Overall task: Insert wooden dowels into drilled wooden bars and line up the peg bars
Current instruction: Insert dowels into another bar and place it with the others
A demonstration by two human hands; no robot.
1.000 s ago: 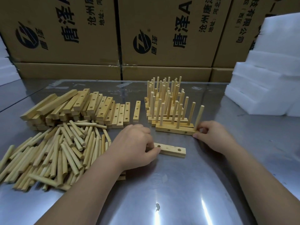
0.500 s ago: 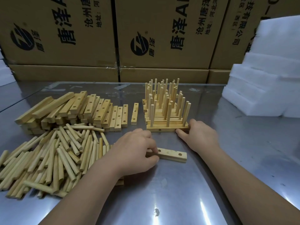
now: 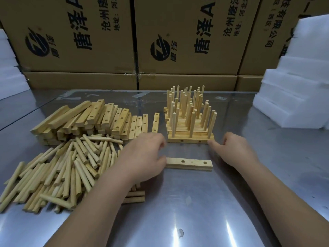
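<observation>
On the steel table (image 3: 195, 202), an empty drilled bar (image 3: 189, 164) lies flat, just in front of the row of peg bars (image 3: 188, 139). Left grip (image 3: 142, 157): thumb against the bar's left end, fingers loosely curled; can't tell if it pinches. Right grip (image 3: 236, 150) released, one fingertip touching the front peg bar's right end. Loose dowels (image 3: 62, 166) and spare bars (image 3: 92, 118) lie to the left.

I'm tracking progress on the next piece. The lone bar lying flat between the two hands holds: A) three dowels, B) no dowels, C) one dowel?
B: the lone bar lies flat with the holes in its top face open and empty, in front of the filled peg bars.
</observation>
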